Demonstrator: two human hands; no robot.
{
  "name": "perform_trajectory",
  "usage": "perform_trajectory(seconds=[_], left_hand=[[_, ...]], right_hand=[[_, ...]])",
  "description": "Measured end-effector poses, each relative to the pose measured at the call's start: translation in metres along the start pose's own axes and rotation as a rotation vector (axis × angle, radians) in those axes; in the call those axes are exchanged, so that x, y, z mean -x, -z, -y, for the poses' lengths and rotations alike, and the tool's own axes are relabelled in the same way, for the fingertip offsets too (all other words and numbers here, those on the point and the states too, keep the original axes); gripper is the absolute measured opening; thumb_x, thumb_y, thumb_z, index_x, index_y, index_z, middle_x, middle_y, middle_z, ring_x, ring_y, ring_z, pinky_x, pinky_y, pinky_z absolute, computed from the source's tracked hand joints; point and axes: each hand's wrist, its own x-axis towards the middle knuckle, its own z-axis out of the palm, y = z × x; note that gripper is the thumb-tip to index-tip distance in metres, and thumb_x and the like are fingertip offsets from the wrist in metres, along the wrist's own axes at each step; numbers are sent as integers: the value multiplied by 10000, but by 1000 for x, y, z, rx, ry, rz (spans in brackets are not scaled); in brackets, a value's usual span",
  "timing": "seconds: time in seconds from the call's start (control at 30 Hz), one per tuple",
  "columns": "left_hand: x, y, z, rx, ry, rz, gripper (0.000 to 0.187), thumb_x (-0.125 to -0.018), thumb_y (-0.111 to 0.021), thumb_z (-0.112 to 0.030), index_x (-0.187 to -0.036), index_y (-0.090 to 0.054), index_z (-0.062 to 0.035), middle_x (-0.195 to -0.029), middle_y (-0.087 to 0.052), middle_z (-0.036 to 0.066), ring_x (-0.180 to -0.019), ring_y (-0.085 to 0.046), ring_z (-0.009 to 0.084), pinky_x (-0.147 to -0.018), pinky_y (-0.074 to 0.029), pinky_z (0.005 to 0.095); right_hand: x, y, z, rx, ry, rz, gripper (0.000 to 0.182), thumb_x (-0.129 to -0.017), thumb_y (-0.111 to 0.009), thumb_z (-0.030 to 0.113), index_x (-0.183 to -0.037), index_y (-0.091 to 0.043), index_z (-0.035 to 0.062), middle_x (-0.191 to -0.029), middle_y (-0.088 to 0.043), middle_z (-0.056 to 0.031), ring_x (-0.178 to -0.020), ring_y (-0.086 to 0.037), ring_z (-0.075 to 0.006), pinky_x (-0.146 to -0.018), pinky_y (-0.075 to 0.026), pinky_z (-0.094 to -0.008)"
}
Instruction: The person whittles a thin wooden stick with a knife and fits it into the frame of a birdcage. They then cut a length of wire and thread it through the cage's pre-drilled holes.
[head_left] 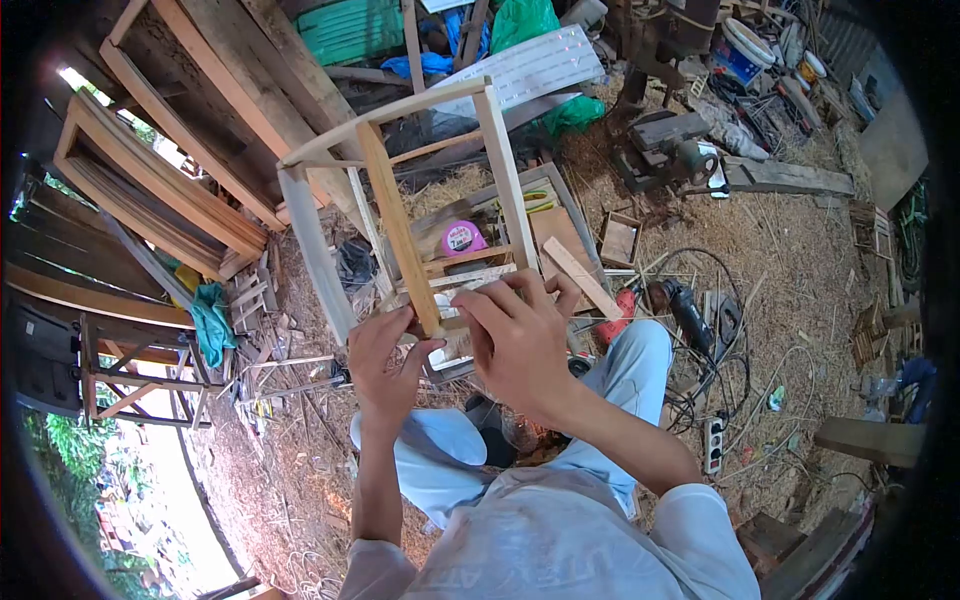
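A small wooden frame (500,150) with a curved top rail stands in front of me, tilted. Down its middle runs a yellowish wooden slat (396,222). My left hand (383,365) is closed at the slat's lower end, thumb and fingers on either side of it. Close by on the right, my right hand (520,340) has its fingertips pinched beside the same end; whatever they hold is too small to make out. Behind the frame's lower part, a pink tape measure (462,237) rests in a wooden tray (570,225).
A loose wood strip (580,277) lies across the tray's right edge. Black and red power tools (688,318) with cables are on the shavings-covered ground, near a power strip (713,445). Curved wooden frames (165,190) lean at left. A machine (680,150) stands at upper right.
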Motion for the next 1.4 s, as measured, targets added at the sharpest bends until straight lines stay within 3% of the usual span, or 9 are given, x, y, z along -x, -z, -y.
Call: perform_trajectory(seconds=[0.6, 0.93, 1.0, 1.07, 1.23, 1.33, 1.4], left_hand=[[4, 2, -3, -5, -53, 0, 251, -585, -783, 16, -800, -663, -31, -833, -652, 84, -851, -607, 253, -795, -446, 353], [4, 1, 0, -22, -90, -13, 253, -576, -791, -53, -786, -650, -47, -819, -642, 65, -823, -619, 243, -773, -417, 357], [3, 2, 1, -7, -84, -9, 272, -583, -755, 38, -830, -671, -37, -836, -649, 92, -853, -602, 252, -803, -454, 356], [4, 1, 0, 4, -82, -6, 289, -583, -749, 46, -850, -671, -31, -844, -652, 100, -856, -605, 257, -812, -456, 358], [3, 7, -5, -22, -30, 3, 389, -581, -738, 60, -953, -659, -24, -876, -660, 117, -869, -615, 271, -825, -468, 365], [0, 5, -6, 85, 117, -5, 461, -577, -753, 30, -1018, -645, -53, -910, -658, 86, -840, -626, 253, -807, -464, 388], [-3, 4, 2, 71, -41, 40, 513, -577, -754, 21, -1070, -632, -51, -956, -658, 95, -852, -627, 265, -823, -471, 383]], right_hand=[[0, 9, 4, -33, -33, 92, 219, -647, -646, 41, -855, -650, 109, -815, -609, 12, -910, -518, -206, -804, -272, -455], [0, 8, 9, 17, 22, 97, 154, -695, -577, 72, -836, -639, 71, -798, -553, -31, -897, -523, -222, -807, -300, -444], [-2, 6, 12, 58, 16, 91, 140, -700, -579, 83, -827, -635, 65, -797, -552, -41, -891, -526, -220, -808, -311, -438], [-5, 4, 15, 195, 35, 121, 126, -717, -580, 105, -826, -624, 60, -812, -553, -53, -882, -530, -222, -826, -331, -425], [-12, 1, 11, 126, 161, 169, 128, -723, -587, 116, -836, -621, 68, -816, -560, -54, -887, -533, -223, -854, -338, -422], [-13, 1, 8, 90, 172, 184, 123, -726, -585, 107, -837, -620, 68, -797, -567, -57, -883, -541, -230, -862, -334, -439], [-14, 3, 9, 19, 94, 238, 118, -723, -586, 92, -833, -621, 64, -786, -573, -61, -872, -550, -241, -865, -329, -450]])
